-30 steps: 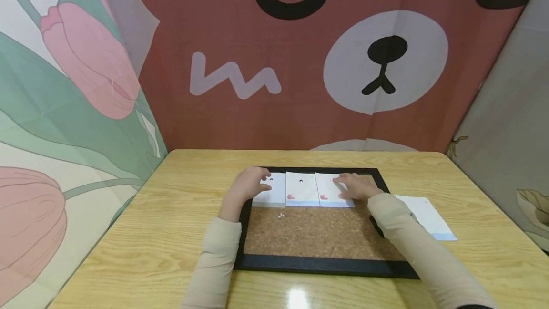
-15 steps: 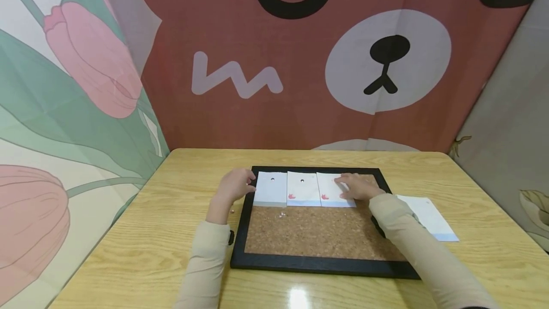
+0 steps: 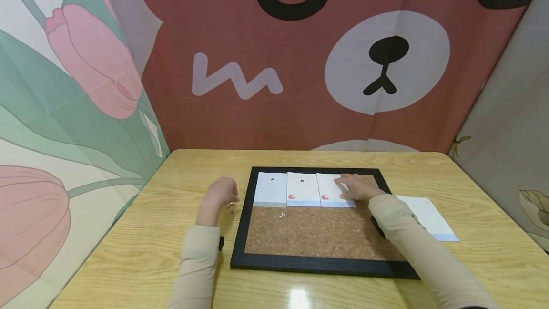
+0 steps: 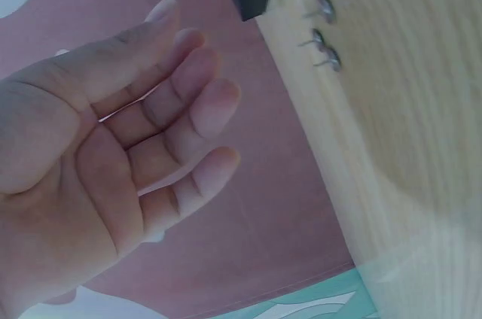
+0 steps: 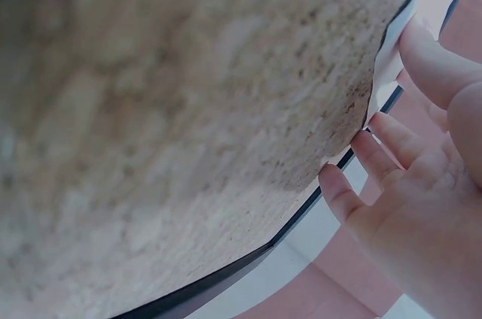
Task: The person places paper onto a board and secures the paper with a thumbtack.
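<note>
Two beige sleeves (image 3: 201,247) reach over the wooden table (image 3: 141,232), the right one crossing a black-framed corkboard (image 3: 321,235) and partly covering a loose paper sheet (image 3: 434,221). Left of the board, three metal thumbtacks (image 4: 318,37) lie on the table, and the left hand (image 3: 219,192) is near them, fingers loosely bent! Up the board it's the right hand (image 3: 359,188), fingers spread, touching the right-hand sheet (image 3: 328,189) in a row of three, while round tack heads (image 3: 302,181) dot the other two! And behind it all, a red-brown bear-print hanging (image 3: 300,118).
</note>
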{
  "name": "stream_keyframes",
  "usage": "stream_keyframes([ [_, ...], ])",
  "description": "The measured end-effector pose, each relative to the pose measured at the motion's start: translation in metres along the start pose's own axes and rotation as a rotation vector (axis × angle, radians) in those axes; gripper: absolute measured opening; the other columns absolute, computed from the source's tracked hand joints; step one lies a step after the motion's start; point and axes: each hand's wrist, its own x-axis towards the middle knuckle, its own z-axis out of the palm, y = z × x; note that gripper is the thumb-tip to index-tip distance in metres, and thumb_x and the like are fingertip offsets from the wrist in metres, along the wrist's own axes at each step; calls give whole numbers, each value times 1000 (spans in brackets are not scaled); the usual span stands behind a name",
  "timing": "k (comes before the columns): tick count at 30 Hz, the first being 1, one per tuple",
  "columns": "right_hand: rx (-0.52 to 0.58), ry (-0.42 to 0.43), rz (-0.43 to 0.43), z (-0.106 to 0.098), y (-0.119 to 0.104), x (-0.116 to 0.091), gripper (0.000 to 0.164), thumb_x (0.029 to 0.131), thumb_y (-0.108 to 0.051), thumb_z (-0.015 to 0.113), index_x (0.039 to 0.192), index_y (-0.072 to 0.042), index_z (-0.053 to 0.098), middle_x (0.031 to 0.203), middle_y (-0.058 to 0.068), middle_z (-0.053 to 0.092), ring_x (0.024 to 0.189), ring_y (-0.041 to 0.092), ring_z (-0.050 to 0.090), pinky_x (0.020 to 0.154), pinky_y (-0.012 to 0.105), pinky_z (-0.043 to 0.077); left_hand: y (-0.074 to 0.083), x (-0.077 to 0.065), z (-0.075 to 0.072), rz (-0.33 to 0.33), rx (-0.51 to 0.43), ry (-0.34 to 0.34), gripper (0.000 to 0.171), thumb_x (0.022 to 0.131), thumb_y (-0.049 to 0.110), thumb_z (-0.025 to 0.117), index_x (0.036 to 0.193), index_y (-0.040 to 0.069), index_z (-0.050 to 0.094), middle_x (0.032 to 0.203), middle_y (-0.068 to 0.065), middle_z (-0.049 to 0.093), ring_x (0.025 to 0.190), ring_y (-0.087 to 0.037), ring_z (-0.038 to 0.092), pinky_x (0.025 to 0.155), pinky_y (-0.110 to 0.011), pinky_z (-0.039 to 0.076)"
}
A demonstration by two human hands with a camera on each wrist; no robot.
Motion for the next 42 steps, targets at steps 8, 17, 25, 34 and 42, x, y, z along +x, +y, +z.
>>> stream_keyframes([
  [8,-20,6,5,0,-1,-1,49,82,-13,65,126,1,48,132,29,34,120,46,29,95,58,22,-2,0,11,-74,39,-160,19,69,8,76,64,2,59,58,-3,51,50,-14,42,48,-25,38],
  [17,-6,3,4,1,-1,-1,49,82,-13,65,126,0,48,132,29,34,120,45,29,95,57,23,-7,6,20,-108,66,-244,18,68,4,76,63,0,60,56,-6,54,46,-15,44,46,-25,38],
  [25,-18,-3,21,0,-1,-1,49,83,-14,64,127,-1,48,133,28,34,121,45,28,95,58,22,-4,-1,16,-96,55,-216,12,72,0,72,66,-2,61,57,-9,57,42,-12,43,42,-21,35],
  [34,-30,-1,28,0,1,1,49,83,-16,64,127,-2,49,133,27,35,121,44,29,96,58,22,-6,4,19,-98,17,-223,12,71,-8,68,64,-3,59,58,-10,56,40,-12,46,40,-19,37],
  [42,-24,-4,36,1,1,1,49,83,-16,64,128,-2,48,134,26,34,122,43,28,96,57,22,-3,2,18,-89,41,-212,16,70,-10,61,60,0,55,54,-8,53,41,-13,44,41,-21,35],
])
